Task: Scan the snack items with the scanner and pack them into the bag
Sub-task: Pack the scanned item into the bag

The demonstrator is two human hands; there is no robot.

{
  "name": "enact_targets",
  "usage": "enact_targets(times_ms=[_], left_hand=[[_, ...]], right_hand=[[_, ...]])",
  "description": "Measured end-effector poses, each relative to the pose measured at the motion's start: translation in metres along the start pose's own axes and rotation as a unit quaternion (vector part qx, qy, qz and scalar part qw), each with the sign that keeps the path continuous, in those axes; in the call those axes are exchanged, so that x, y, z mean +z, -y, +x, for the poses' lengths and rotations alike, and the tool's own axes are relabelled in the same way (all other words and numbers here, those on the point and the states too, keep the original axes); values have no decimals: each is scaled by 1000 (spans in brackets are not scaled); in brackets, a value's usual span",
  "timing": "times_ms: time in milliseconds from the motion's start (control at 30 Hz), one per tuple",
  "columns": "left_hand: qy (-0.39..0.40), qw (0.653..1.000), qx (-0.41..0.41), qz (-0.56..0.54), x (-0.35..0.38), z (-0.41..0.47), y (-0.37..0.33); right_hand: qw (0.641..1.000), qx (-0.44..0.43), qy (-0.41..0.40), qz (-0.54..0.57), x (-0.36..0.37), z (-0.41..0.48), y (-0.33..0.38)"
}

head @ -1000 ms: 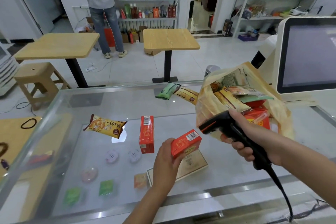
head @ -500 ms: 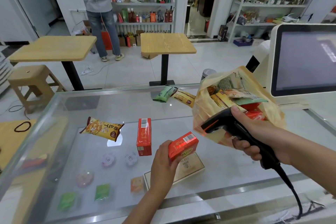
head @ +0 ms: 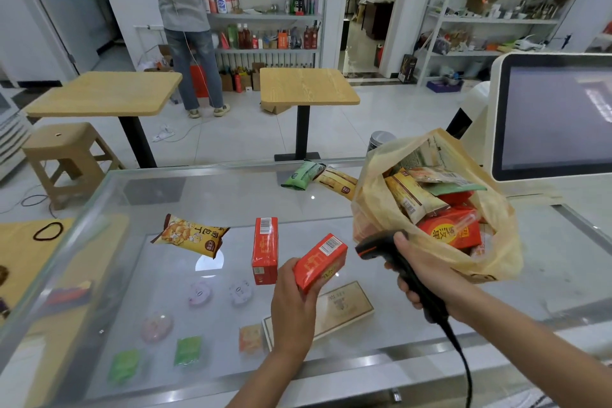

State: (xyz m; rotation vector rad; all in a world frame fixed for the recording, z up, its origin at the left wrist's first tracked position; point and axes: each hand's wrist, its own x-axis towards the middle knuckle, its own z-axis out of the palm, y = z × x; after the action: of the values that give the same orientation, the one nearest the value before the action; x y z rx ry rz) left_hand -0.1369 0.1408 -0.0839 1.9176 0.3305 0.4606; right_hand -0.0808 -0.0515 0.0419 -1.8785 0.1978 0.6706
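Since the earlier frame the scanner head has dropped slightly, to the level of the barcode on the held box; both hands otherwise keep their places.

Foreground: left hand grips the red held box from below, fingers curled round its lower end, barcode end tilted up and toward the scanner. Right hand is wrapped round the black scanner's handle, head pointing left at the box, just beside it but not touching. Its cable runs down out of view.

Middle: on the glass counter, a second box, red, stands upright left of the held one, barcode on top. A yellow pack lies further left. The bag, translucent yellow, stands open behind the right hand, holding red boxes and several packets.

Far edge of the counter: a green pack and a tan packet lie touching, just left of the bag. A screen stands at right.

Background: two tables, a stool, stocked shelves, and a person facing them.
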Motion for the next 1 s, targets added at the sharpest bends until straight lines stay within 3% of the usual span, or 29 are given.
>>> enact_targets(times_ms=[100,267,367,400,467,500,533,600,633,700,900,933,1000], left_hand=[[-39,999,-23,-28,-2,-4,-1],[-65,997,-13,-50,-4,-13,-8],[-75,995,-2,-59,-3,-14,-13],[-81,995,6,-56,-3,-13,-14],[-91,994,42,-42,-2,-12,-19],[-94,992,73,-30,-1,-10,-23],[-94,989,110,-13,-1,-8,-27],[-86,977,195,9,3,-3,-37],[-79,968,237,18,7,1,-42],[-64,947,312,47,18,11,-52],[-49,863,497,75,37,48,-106],[-47,858,508,65,42,54,-117],[-49,884,465,21,53,63,-136]], right_hand=[[999,-34,-18,-11,16,19,-15],[999,-19,24,-33,35,34,-24],[992,-40,-10,-116,33,39,-23],[977,-67,-43,-196,30,38,-21],[903,-144,-156,-375,23,34,-18],[870,-198,-210,-400,20,27,-12],[859,-249,-237,-379,18,20,-5],[913,-270,-192,-237,10,5,15],[952,-233,-131,-148,6,-2,27],[987,-148,-27,-63,-8,-10,43],[986,-159,20,45,-68,-23,63],[982,-167,19,81,-78,-25,65],[972,-166,21,162,-92,-27,68]])
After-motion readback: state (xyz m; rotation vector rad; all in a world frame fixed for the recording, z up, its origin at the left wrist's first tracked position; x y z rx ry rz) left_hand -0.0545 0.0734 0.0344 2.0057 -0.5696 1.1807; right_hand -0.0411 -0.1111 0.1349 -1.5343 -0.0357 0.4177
